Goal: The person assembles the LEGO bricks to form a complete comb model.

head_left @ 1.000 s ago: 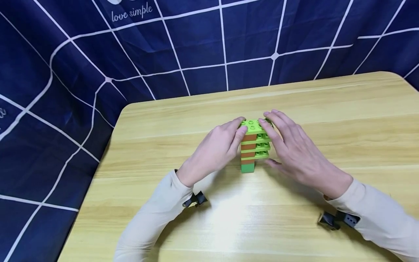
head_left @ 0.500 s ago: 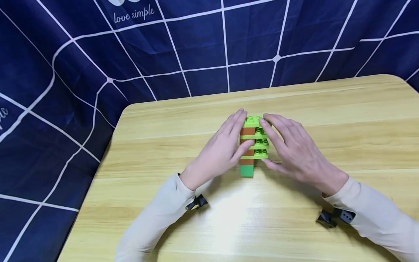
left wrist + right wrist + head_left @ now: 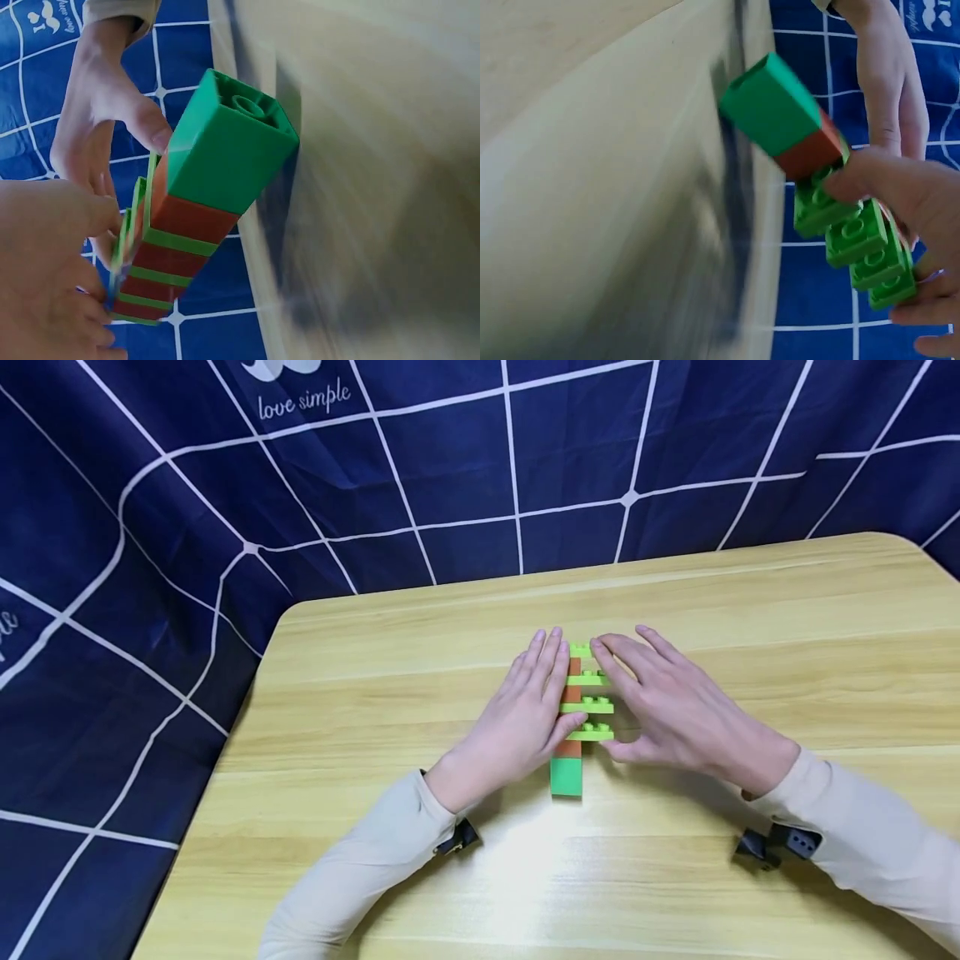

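A toy building-block tower (image 3: 596,706) in the head view alternates orange bricks with light green plates that jut out to the right. Its end piece, a darker green brick (image 3: 566,775), points toward me. In the left wrist view the brick's hollow underside (image 3: 251,109) shows, and the tower tilts. My left hand (image 3: 517,718) holds the tower's left side, fingers lying along it and thumb across the front. My right hand (image 3: 678,718) grips the jutting plates (image 3: 855,236) from the right, thumb by the lowest one and fingertips at the top. Fingers hide parts of the orange bricks.
The wood-grain table (image 3: 337,693) spreads under both arms. A dark blue cloth (image 3: 450,460) with white grid lines hangs behind it and along the left. Black wrist cameras sit under the left sleeve (image 3: 360,868) and the right sleeve (image 3: 862,835).
The tower has tipped back, its green brick coming toward me and its front facing up more. My left hand has shifted from the top corner down along the left side.
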Tool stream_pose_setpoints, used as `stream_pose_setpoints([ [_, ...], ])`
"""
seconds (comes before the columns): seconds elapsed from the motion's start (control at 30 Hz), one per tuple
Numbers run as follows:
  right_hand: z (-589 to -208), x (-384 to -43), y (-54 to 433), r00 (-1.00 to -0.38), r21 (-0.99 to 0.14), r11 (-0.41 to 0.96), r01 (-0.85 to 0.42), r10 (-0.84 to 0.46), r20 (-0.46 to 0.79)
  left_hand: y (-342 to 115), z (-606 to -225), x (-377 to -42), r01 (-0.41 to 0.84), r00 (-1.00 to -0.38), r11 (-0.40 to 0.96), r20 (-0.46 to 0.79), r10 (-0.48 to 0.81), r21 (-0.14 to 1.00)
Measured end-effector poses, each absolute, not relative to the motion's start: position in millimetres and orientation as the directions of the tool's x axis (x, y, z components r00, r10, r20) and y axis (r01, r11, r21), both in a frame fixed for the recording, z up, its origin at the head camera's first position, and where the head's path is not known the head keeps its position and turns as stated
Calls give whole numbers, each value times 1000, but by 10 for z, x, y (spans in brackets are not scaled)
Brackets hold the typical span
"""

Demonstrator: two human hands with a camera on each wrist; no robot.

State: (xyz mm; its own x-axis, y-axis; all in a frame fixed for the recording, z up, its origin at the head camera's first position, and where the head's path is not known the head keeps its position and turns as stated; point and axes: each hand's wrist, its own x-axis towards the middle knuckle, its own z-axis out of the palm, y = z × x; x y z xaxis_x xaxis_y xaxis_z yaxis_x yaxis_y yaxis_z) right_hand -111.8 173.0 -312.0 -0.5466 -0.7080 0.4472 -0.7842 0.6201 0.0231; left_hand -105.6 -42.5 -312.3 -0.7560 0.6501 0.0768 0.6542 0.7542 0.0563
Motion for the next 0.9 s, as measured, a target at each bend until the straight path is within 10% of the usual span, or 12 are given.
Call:
stream_pose_setpoints([
  [0.23, -3246, -1252, 1754, -657, -75, 661, -746, -714, 243, -374, -3227, -1065, 624, -770, 779, -118, 627, 67],
  [0.9, -3398, -1387, 1774, -677, -212, 655, -725, -734, 49, -303, -3430, -1107, 562, -773, 823, -299, 559, 86],
])
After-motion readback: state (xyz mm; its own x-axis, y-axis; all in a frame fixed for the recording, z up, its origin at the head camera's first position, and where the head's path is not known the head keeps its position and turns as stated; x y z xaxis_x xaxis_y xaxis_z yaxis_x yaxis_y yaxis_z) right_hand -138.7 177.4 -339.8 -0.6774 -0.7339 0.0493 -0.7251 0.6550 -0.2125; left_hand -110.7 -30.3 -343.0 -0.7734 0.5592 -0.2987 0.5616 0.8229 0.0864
